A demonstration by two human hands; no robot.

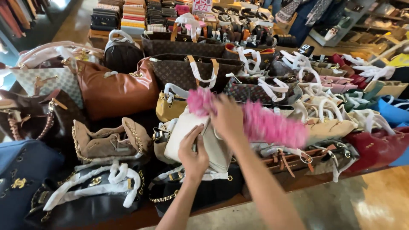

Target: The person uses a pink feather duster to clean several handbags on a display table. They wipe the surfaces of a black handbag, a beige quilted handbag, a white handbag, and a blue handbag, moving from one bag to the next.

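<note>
A small red-and-white sign [202, 6] stands at twelve o'clock, at the far end of a display table [298, 183] crowded with handbags, beside stacked wallets [134, 17] in striped rows at eleven o'clock. At the centre, the person's left hand [194, 155] is closed on the lower side of a cream handbag [191, 136], thumb and fingers pressed against its pale panel, while the right hand [228, 117] is clasped over the bag's top, gripping a fluffy pink duster [266, 123] whose blurred plume sweeps toward three o'clock. The cream handbag leans among its neighbours, just above a black bag [200, 191] with a gold chain at six o'clock and just below a yellow bag [170, 106] with paper-wrapped handles. At nine o'clock sits a tan quilted bag [108, 140] with chain straps; above it, at ten o'clock, a large brown leather tote [115, 91]. A dark monogram tote [191, 70] stands at twelve o'clock behind the hands. A red bag [375, 147] and a blue bag [394, 110] lie at three o'clock near the table's right edge. Most handles are wrapped in white paper. The bags touch all along the tabletop; open room shows only on the wooden floor [375, 200] at five o'clock, beyond the table's near edge.
</note>
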